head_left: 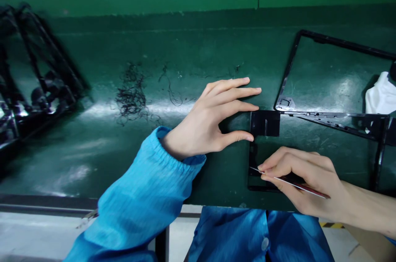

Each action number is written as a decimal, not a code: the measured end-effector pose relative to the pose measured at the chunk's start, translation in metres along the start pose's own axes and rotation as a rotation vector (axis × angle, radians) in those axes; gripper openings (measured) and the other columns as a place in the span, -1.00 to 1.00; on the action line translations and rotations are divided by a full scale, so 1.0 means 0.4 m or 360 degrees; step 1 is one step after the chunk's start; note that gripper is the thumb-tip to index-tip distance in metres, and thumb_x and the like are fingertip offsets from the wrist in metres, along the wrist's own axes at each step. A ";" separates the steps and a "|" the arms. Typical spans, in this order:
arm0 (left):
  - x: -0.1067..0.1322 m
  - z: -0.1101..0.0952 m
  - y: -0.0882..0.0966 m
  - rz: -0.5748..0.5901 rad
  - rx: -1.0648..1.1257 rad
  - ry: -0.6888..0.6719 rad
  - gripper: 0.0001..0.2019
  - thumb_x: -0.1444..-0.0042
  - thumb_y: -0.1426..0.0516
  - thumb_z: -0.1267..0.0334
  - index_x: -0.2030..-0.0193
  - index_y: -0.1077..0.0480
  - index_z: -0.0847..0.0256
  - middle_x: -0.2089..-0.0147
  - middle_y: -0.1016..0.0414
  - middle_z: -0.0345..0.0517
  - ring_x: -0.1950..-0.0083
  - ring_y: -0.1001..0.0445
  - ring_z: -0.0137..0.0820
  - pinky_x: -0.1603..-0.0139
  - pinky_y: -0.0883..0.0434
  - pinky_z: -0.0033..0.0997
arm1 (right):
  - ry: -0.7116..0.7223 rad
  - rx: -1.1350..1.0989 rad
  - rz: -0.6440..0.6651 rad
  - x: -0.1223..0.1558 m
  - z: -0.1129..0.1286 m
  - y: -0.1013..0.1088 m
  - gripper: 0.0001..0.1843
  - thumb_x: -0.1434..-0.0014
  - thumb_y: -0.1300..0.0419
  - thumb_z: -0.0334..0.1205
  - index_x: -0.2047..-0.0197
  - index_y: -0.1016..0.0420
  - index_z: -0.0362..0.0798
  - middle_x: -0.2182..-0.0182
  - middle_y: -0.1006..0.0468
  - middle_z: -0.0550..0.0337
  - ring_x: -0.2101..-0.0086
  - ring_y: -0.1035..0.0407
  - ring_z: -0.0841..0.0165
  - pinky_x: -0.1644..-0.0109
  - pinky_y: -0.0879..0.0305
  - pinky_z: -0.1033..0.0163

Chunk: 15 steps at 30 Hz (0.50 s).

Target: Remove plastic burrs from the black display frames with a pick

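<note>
My left hand (213, 111) lies palm down with its fingers stretched apart. Its index finger and thumb reach the upper left corner of a thin black plastic frame (252, 150), which lies flat on the bench. Pinched in my right hand (306, 179) is a slim knife-like tool (305, 188) with a thin metal tip and a dark red handle. That tip is at the left bar of the frame, near its lower left corner. A flat black tab (272, 123) sits in the frame's upper left corner. My right forearm hides part of the lower edge.
Another black frame (287, 68) lies behind at the right, beside a crumpled white cloth (382, 95). Several black frames (40, 64) lean together at the far left, blurred. Black curly shavings (131, 93) are heaped on the green bench (77, 138).
</note>
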<state>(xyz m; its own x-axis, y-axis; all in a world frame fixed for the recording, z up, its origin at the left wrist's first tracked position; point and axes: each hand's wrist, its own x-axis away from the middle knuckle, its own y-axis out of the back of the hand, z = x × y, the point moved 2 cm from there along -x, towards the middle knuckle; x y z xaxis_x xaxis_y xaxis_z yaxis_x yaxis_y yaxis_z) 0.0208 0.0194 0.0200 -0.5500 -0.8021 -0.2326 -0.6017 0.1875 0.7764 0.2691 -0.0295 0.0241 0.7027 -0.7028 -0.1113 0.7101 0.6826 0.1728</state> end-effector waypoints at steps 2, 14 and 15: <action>0.000 0.000 0.000 -0.0011 0.0010 -0.0012 -0.51 -0.24 -0.36 -0.13 -0.18 -0.54 0.11 -0.42 -0.52 0.08 -0.56 -0.31 -0.01 -0.54 -0.28 0.16 | 0.0002 0.0012 0.0009 0.000 0.002 0.000 -0.83 -0.44 -0.26 -0.50 0.03 -0.52 -0.04 0.16 -0.66 0.11 0.16 -0.62 0.34 0.12 -0.60 0.29; 0.002 0.000 0.001 0.0000 0.0012 0.0003 -0.52 -0.26 -0.33 -0.15 -0.18 -0.55 0.07 -0.43 -0.51 0.04 -0.57 -0.31 0.00 -0.54 -0.27 0.17 | -0.0003 0.0043 0.0048 -0.002 0.008 0.004 -0.82 -0.44 -0.24 -0.55 0.00 -0.52 -0.10 0.12 -0.67 0.04 0.13 -0.62 0.36 0.09 -0.57 0.34; 0.002 0.000 0.001 -0.0003 0.0012 -0.0004 -0.52 -0.26 -0.33 -0.15 -0.18 -0.54 0.08 -0.43 -0.51 0.05 -0.56 -0.31 0.01 -0.54 -0.27 0.16 | -0.0005 0.0040 0.0052 -0.002 0.008 0.004 -0.82 -0.44 -0.24 -0.55 0.00 -0.52 -0.11 0.11 -0.67 0.03 0.12 -0.62 0.36 0.08 -0.57 0.34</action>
<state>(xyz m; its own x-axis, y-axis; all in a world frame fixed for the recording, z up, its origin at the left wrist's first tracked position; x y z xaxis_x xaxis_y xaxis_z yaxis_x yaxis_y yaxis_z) 0.0202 0.0188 0.0203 -0.5504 -0.8010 -0.2355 -0.6071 0.1904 0.7715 0.2697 -0.0285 0.0276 0.7251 -0.6810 -0.1025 0.6856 0.6998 0.2007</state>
